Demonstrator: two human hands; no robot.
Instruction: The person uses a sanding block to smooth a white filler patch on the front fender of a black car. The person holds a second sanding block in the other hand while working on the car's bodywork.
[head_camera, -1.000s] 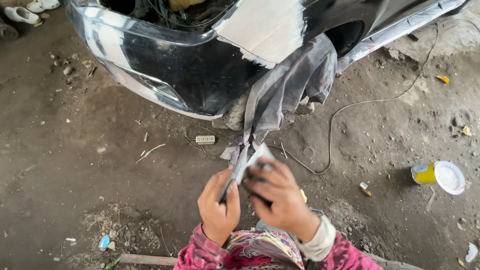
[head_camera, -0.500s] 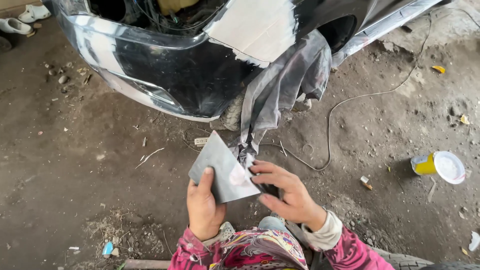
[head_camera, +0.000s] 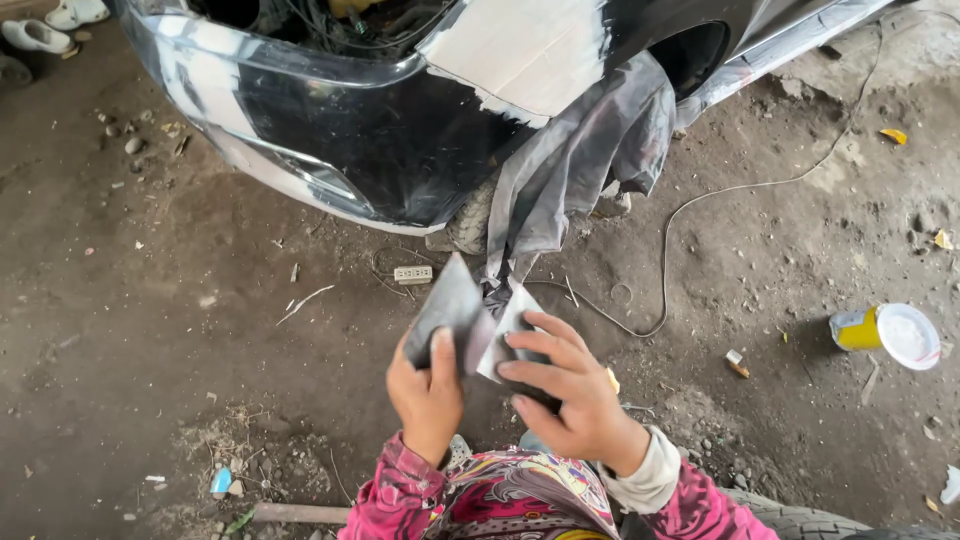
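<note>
My left hand (head_camera: 428, 395) grips a dark grey flat metal blade (head_camera: 446, 308), thumb pressed on its face. My right hand (head_camera: 565, 385) holds a second, lighter blade (head_camera: 507, 327) with fingers spread over it, and the two blades overlap edge to edge in front of me. Just beyond them stands a black car bumper (head_camera: 380, 130) with a patch of pale filler (head_camera: 525, 45) on its upper part. A grey plastic sheet (head_camera: 570, 175) hangs down from the bumper to the dirt floor.
A yellow tin with a white lid (head_camera: 888, 332) lies on the dirt at the right. A white power strip (head_camera: 412, 274) and a thin cable (head_camera: 700, 200) lie near the bumper. A tyre (head_camera: 800, 510) sits under my right arm. Pale shoes (head_camera: 45, 25) are at the far left.
The flat piece that lay broad across both hands now shows as two blades tilted upright and overlapping. Both hands have lifted slightly toward the bumper.
</note>
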